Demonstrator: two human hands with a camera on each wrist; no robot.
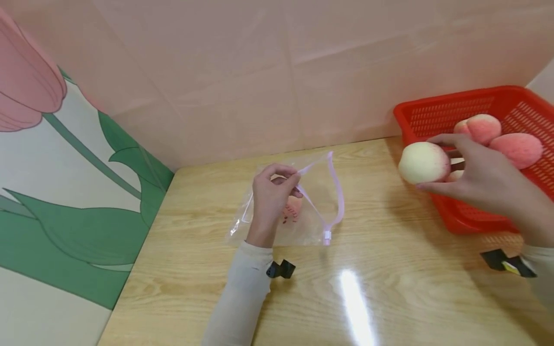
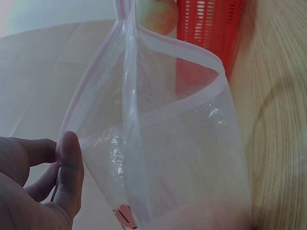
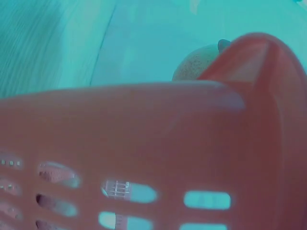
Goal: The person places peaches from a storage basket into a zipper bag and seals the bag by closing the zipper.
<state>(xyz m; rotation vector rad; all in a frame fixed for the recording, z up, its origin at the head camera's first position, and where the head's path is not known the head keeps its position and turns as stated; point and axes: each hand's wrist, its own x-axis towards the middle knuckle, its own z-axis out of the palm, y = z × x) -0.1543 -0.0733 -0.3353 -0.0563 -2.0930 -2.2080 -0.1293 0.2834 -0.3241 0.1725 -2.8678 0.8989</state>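
My left hand (image 1: 270,197) pinches one edge of a clear slider zip bag (image 1: 311,226) with a lilac zip strip, and the bag's mouth gapes toward the right. A pink rounded shape (image 2: 211,215) shows through the plastic low in the bag in the left wrist view. My right hand (image 1: 480,178) grips a cream and pink peach (image 1: 421,162) between thumb and fingers, over the near left rim of the red basket (image 1: 459,226). In the right wrist view the basket wall (image 3: 144,120) hides most of that hand, with the peach (image 3: 194,64) peeking above it.
Several more peaches (image 1: 517,150) lie inside the basket at the right of the wooden table (image 1: 195,288). A pale pink cloth-like backdrop (image 1: 259,86) rises behind the table. A wall panel with painted tulips (image 1: 78,230) borders it on the left.
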